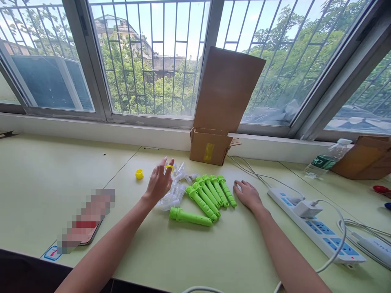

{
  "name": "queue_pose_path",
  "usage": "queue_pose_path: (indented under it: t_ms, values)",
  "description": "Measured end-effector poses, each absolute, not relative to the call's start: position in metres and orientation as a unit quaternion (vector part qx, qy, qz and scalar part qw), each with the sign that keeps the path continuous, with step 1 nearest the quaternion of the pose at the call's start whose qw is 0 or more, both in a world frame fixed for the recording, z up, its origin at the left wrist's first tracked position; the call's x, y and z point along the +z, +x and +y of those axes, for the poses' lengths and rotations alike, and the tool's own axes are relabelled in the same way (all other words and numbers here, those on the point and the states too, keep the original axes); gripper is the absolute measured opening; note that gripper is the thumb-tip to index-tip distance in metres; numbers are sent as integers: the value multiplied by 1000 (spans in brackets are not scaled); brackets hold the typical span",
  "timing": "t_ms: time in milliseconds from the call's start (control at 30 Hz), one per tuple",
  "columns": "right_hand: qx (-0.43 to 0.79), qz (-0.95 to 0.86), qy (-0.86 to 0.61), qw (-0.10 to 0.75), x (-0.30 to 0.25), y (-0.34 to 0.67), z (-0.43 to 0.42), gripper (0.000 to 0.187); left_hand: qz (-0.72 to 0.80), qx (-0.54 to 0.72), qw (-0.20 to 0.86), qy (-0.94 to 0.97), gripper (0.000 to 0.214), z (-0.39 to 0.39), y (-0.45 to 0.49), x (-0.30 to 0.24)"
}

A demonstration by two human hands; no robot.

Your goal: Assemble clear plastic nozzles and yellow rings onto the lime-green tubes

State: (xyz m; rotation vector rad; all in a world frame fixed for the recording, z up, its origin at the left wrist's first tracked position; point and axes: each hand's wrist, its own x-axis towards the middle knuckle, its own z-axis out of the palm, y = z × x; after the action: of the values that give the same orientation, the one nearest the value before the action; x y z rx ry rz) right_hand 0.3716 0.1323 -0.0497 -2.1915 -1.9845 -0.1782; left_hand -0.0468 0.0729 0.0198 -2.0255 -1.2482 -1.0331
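Observation:
My left hand (pixel 160 179) is over the left side of the pile, with a yellow ring (pixel 170 167) pinched between thumb and forefinger. Beneath and beside it lie several clear plastic fittings (pixel 175 195), partly hidden by the hand. Beside them, several bright green threaded tubes (pixel 205 201) lie in a slanted row, and one more green tube (pixel 191 217) lies crosswise in front. A yellow cap (pixel 139 174) stands on the table left of my left hand. My right hand (pixel 247 193) rests palm down on the table, right of the green tubes, holding nothing.
A small cardboard box (pixel 210 148) with a tall raised flap stands by the window. To the right are a power strip (pixel 317 228) with cables, a water bottle (pixel 326 158) and another carton (pixel 363 158). A blurred phone (pixel 91 230) lies at left.

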Motion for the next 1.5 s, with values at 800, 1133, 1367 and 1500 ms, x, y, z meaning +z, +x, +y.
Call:
queue_pose_path:
  t_ms: [800, 1133, 1367, 1500]
  values:
    - [-58, -666, -738, 88, -48, 372, 132, 48, -397, -475, 269, -738, 81, 71, -43, 18]
    - [-59, -666, -738, 91, -47, 371, 131, 48, -444, -455, 245, -732, 48, 67, -42, 21]
    - [-56, -669, -736, 88, -46, 371, 132, 47, -471, -388, 214, -763, 26, 64, -45, 22]
    - [-58, -668, -736, 88, -47, 371, 132, 47, -476, -361, 184, -781, 46, 59, -49, 24]
